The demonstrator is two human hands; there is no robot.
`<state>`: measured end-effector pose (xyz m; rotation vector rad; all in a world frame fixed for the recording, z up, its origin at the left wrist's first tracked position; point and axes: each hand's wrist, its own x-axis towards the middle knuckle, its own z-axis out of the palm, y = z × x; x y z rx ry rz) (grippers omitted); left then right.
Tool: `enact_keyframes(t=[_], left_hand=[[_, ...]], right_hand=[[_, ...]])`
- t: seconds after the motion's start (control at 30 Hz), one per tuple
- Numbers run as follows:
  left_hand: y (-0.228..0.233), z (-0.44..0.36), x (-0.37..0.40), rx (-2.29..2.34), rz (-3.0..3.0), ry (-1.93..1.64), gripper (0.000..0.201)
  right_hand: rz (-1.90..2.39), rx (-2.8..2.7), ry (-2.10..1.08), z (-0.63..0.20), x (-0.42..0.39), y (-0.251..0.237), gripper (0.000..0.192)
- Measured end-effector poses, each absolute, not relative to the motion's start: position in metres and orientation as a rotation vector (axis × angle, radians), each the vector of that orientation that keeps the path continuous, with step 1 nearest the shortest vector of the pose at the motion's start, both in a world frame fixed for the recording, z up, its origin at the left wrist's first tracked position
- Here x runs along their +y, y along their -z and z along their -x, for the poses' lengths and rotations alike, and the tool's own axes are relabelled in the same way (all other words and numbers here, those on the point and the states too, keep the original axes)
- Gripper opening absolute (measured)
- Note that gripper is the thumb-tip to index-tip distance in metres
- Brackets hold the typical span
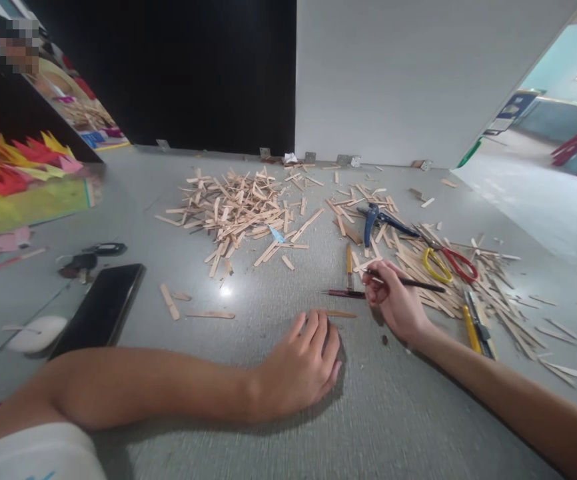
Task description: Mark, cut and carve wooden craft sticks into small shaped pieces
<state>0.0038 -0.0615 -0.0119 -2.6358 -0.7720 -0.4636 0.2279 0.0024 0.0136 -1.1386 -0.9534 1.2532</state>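
Observation:
My right hand (pixel 393 300) pinches a dark, slim pencil (pixel 423 286), its tip pointing left. Just left of that hand lies a dark red pen (pixel 342 293) on the table, partly hidden by the fingers. My left hand (pixel 301 360) rests palm down with its fingers bent and a little apart. Its fingertips touch or cover the left end of a single wooden stick (pixel 341 314); I cannot tell if they press on it. A short yellow-brown stick-like piece (pixel 349 265) stands out beyond the pen.
Beyond my hands lies a heap of wooden sticks (pixel 238 207). At right, among cut sticks, are blue-handled pliers (pixel 368 223), red-and-yellow scissors (pixel 451 263) and a yellow cutter (pixel 471 328). A phone (pixel 98 310), white mouse (pixel 37 333) and keys (pixel 77 265) sit left. An upright board (pixel 418 80) stands behind.

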Motion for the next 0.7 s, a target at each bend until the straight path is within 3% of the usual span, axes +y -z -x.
enact_keyframes(t=[0.37, 0.57, 0.7], left_hand=[[0.000, -0.002, -0.058, -0.581, 2.696, 0.466, 0.046], [-0.019, -0.007, -0.053, 0.081, 2.762, 0.408, 0.049], [-0.018, -0.012, -0.056, 0.115, 2.768, 0.328, 0.051]], right_hand=[[1.069, -0.758, -1.411, -0.228, 0.004, -0.018, 0.050], [0.999, -0.421, -1.816, -0.190, -0.038, -0.027, 0.055], [0.914, -0.382, -2.030, -0.173, -0.057, -0.029, 0.052]])
